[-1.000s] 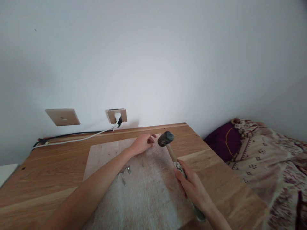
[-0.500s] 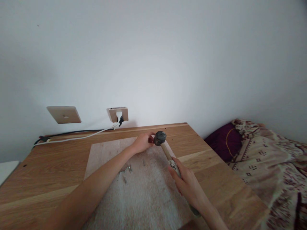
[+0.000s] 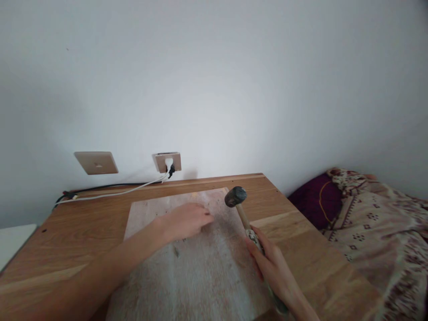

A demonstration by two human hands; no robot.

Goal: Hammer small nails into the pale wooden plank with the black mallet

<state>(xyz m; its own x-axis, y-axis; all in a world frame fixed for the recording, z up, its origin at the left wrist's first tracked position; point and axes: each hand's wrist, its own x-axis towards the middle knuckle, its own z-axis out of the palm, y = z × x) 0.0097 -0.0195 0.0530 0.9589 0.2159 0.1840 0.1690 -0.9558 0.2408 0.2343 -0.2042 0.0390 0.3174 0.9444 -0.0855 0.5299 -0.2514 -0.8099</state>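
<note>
My right hand (image 3: 269,256) is wrapped round the grip of a mallet (image 3: 245,216) with a dark, blunt head and a pale wooden shaft. Its head is raised above the right edge of a pale, worn board (image 3: 197,276). My left hand (image 3: 187,220) is low over the middle of this board, palm down and smeared by motion. Its fingertips point right and down, and whether they hold anything is hidden. Just below that hand lies a small metal pin (image 3: 176,252); other small metal pieces are mostly covered by the hand.
The board rests on a wooden tabletop (image 3: 284,223) against a white wall. A wall socket (image 3: 168,162) with a plug, white and black cables (image 3: 113,194) and a blank plate (image 3: 96,162) are behind. Patterned bedding (image 3: 374,232) and a purple cushion (image 3: 314,198) lie right.
My left hand has drawn back from beside the mallet head, near the board's far edge, towards the small metal pieces. The mallet stays in my right hand, and the view has shifted slightly.
</note>
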